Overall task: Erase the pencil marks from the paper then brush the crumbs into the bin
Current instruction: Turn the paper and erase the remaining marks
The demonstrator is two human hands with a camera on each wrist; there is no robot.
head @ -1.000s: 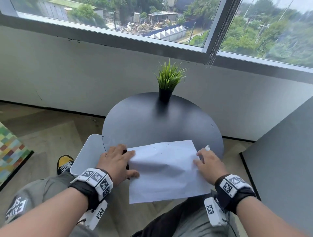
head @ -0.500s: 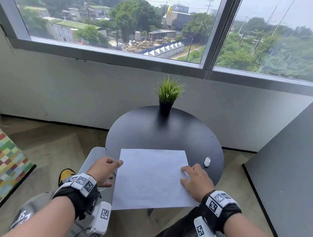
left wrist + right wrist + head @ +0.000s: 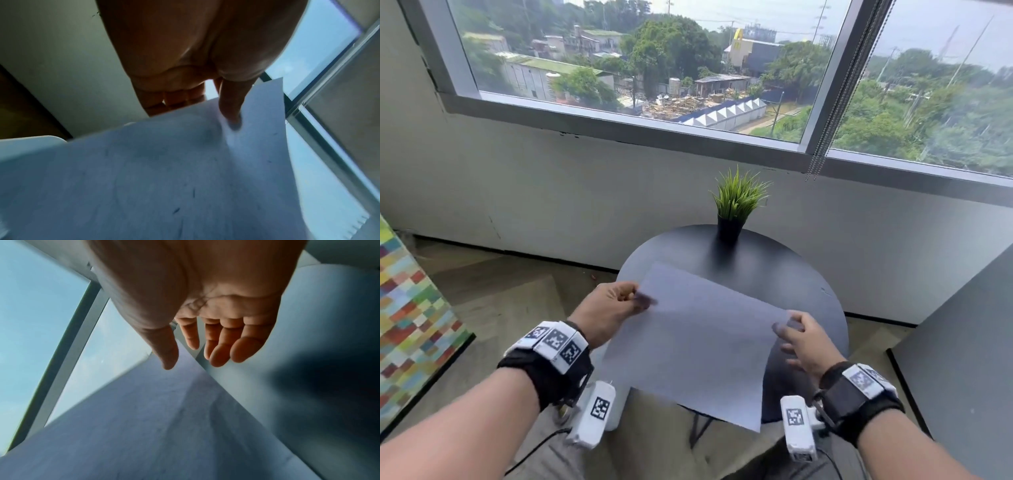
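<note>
The white paper [image 3: 698,342] hangs tilted in the air above the near edge of the round black table [image 3: 808,284]. My left hand [image 3: 638,298] pinches its upper left corner, thumb [image 3: 230,113] on the near face and fingers behind. Small dark eraser crumbs [image 3: 193,193] cling to the sheet. My right hand [image 3: 791,329] is at the paper's right corner with relaxed, spread fingers [image 3: 218,353]; its thumb [image 3: 168,360] lies against the sheet. The white bin [image 3: 30,141] stands below left, mostly hidden by my left wrist and the paper. The eraser is out of sight.
A small potted grass plant [image 3: 736,198] stands at the table's far edge, below the window. A grey panel [image 3: 962,359] rises close on the right. A colourful rug [image 3: 410,308] lies on the wooden floor to the left.
Half a second ago the paper lay flat on the table between my hands. Now it is lifted, turned and tilted, my left hand pinching a corner, and the eraser is hidden.
</note>
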